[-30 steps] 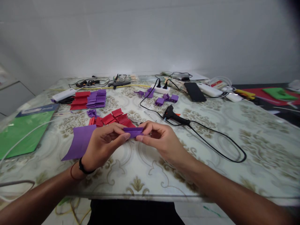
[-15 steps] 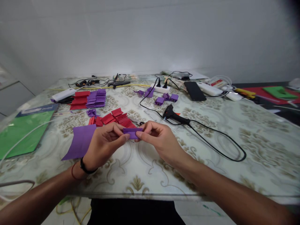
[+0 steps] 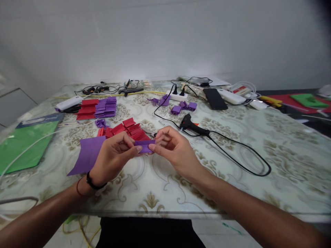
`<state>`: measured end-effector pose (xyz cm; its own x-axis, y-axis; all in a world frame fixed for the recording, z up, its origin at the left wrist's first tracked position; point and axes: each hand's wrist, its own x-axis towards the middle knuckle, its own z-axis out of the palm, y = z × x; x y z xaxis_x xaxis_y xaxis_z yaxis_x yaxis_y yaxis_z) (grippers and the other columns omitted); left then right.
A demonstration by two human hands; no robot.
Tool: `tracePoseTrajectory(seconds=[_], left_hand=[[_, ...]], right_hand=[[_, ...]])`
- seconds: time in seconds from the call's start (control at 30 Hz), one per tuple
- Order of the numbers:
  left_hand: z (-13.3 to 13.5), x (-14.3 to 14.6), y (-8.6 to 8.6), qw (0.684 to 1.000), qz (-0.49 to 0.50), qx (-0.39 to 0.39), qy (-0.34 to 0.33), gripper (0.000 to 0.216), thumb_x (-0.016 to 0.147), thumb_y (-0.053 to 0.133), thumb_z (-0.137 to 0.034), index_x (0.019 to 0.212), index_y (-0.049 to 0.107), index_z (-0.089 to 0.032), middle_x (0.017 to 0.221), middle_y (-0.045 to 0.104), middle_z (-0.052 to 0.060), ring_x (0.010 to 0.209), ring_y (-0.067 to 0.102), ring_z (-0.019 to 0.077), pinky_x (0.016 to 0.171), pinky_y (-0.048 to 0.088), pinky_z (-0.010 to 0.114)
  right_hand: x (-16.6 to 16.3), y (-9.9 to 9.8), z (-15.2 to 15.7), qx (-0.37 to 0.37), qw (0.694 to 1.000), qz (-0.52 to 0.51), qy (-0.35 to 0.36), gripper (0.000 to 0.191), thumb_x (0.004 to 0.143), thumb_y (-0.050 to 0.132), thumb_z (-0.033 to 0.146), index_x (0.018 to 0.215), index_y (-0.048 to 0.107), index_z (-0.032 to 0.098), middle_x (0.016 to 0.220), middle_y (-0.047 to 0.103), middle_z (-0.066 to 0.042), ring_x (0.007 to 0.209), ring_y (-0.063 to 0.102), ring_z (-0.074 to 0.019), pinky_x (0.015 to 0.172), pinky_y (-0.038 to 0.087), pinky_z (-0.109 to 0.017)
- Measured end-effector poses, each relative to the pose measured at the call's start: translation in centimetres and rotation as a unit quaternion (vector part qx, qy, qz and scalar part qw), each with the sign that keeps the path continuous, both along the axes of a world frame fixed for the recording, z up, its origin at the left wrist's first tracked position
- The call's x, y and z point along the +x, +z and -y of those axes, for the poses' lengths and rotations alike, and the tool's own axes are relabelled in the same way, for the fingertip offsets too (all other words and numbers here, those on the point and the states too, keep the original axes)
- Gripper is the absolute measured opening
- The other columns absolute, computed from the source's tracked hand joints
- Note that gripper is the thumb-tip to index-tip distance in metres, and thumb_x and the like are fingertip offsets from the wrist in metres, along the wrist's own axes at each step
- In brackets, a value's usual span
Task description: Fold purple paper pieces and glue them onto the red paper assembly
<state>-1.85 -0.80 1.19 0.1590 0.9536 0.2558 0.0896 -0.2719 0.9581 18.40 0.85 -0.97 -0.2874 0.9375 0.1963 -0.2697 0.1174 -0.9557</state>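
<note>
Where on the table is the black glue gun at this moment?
In the head view, the black glue gun lies right of centre on the patterned tablecloth, just beyond the right hand and nearer than the black phone.

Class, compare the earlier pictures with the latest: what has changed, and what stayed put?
The right hand has shifted slightly, its thumb moving up over the purple strip. Neither hand let go; the left hand still holds the other end. The glue gun and purple sheet stayed put.
</note>
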Motion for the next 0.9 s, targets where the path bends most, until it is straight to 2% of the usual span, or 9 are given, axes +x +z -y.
tracePoseTrajectory(seconds=[0.13, 0.2, 0.27, 0.43, 0.6, 0.67, 0.77, 0.83, 0.9], left_hand=[[-0.1, 0.1, -0.2, 0.999, 0.027, 0.009, -0.024, 0.024, 0.082, 0.084, -0.018, 0.098, 0.066, -0.02, 0.085, 0.071, -0.003, 0.063, 0.074, 0.0105, 0.061, 0.062, 0.019], [-0.1, 0.1, -0.3, 0.999, 0.025, 0.002, -0.038, 0.042, 0.083, 0.083, -0.017, 0.12, 0.064, -0.023, 0.099, 0.076, 0.0, 0.066, 0.077, 0.0116, 0.063, 0.064, 0.02], [-0.1, 0.1, -0.3, 0.998, 0.01, -0.023, -0.05, 0.054, 0.081, 0.086, -0.018, 0.128, 0.061, -0.024, 0.099, 0.079, 0.003, 0.07, 0.08, 0.0153, 0.064, 0.065, 0.021], [-0.1, 0.0, 0.1, 0.993, -0.017, -0.079, -0.083, 0.023, 0.078, 0.09, -0.026, 0.093, 0.075, -0.016, 0.088, 0.084, 0.006, 0.082, 0.083, 0.0238, 0.076, 0.069, 0.03], [0.0, -0.3, 0.2, 0.992, -0.027, -0.087, -0.087, 0.015, 0.083, 0.086, -0.025, 0.094, 0.079, -0.018, 0.083, 0.084, 0.005, 0.074, 0.083, 0.0217, 0.071, 0.069, 0.028], [-0.1, -0.3, -0.1, 0.994, -0.024, -0.057, -0.09, 0.022, 0.086, 0.083, -0.024, 0.107, 0.077, -0.019, 0.084, 0.084, 0.004, 0.075, 0.083, 0.0213, 0.072, 0.07, 0.028], [-0.1, -0.3, -0.6, 0.993, -0.077, 0.058, -0.072, 0.04, 0.086, 0.083, -0.023, 0.125, 0.071, -0.022, 0.098, 0.083, 0.006, 0.083, 0.082, 0.0207, 0.076, 0.069, 0.028], [-0.2, -0.3, -0.7, 0.978, -0.137, 0.149, -0.046, 0.037, 0.085, 0.084, -0.022, 0.12, 0.074, -0.023, 0.111, 0.08, 0.008, 0.092, 0.08, 0.0206, 0.077, 0.068, 0.027], [-0.2, -0.4, -0.6, 0.961, -0.181, 0.207, -0.022, 0.02, 0.087, 0.081, -0.021, 0.106, 0.078, -0.022, 0.112, 0.08, 0.009, 0.094, 0.079, 0.0201, 0.074, 0.067, 0.026]], right_hand=[[0.2, 0.1, 0.1, 0.017, 0.999, 0.025, -0.01, 0.034, 0.081, 0.088, 0.038, 0.095, 0.06, 0.023, 0.079, 0.068, 0.003, 0.071, 0.069, -0.0138, 0.071, 0.055, -0.029], [0.3, 0.2, 0.2, 0.026, 0.999, 0.04, -0.015, 0.032, 0.083, 0.086, 0.037, 0.095, 0.06, 0.023, 0.079, 0.067, 0.003, 0.071, 0.068, -0.0145, 0.07, 0.055, -0.03], [0.4, 0.3, 0.3, 0.045, 0.997, 0.06, -0.021, 0.028, 0.084, 0.084, 0.034, 0.096, 0.061, 0.023, 0.08, 0.067, 0.002, 0.073, 0.067, -0.0146, 0.07, 0.055, -0.03], [0.4, 0.5, 0.7, 0.102, 0.988, 0.118, -0.007, 0.019, 0.087, 0.077, 0.025, 0.102, 0.066, 0.024, 0.096, 0.072, -0.002, 0.087, 0.069, -0.0163, 0.082, 0.057, -0.032], [0.4, 0.8, 0.7, 0.059, 0.991, 0.121, 0.021, 0.02, 0.087, 0.08, 0.033, 0.098, 0.067, 0.023, 0.08, 0.071, 0.001, 0.074, 0.07, -0.0154, 0.075, 0.056, -0.031], [0.5, 0.9, 0.4, 0.033, 0.993, 0.109, 0.018, 0.027, 0.084, 0.084, 0.038, 0.094, 0.065, 0.022, 0.072, 0.069, 0.003, 0.067, 0.068, -0.0151, 0.069, 0.054, -0.03], [0.9, 0.8, -0.1, 0.012, 0.995, 0.098, 0.018, 0.036, 0.081, 0.086, 0.042, 0.1, 0.063, 0.021, 0.067, 0.067, 0.005, 0.061, 0.067, -0.0146, 0.066, 0.053, -0.03], [1.0, 0.6, -0.4, 0.001, 0.996, 0.088, 0.029, 0.042, 0.082, 0.085, 0.044, 0.109, 0.061, 0.022, 0.067, 0.066, 0.006, 0.062, 0.068, -0.0148, 0.068, 0.053, -0.03], [1.1, 0.5, -0.5, -0.001, 0.996, 0.082, 0.044, 0.046, 0.084, 0.084, 0.043, 0.116, 0.058, 0.024, 0.071, 0.065, 0.007, 0.066, 0.07, -0.0152, 0.07, 0.055, -0.03]])
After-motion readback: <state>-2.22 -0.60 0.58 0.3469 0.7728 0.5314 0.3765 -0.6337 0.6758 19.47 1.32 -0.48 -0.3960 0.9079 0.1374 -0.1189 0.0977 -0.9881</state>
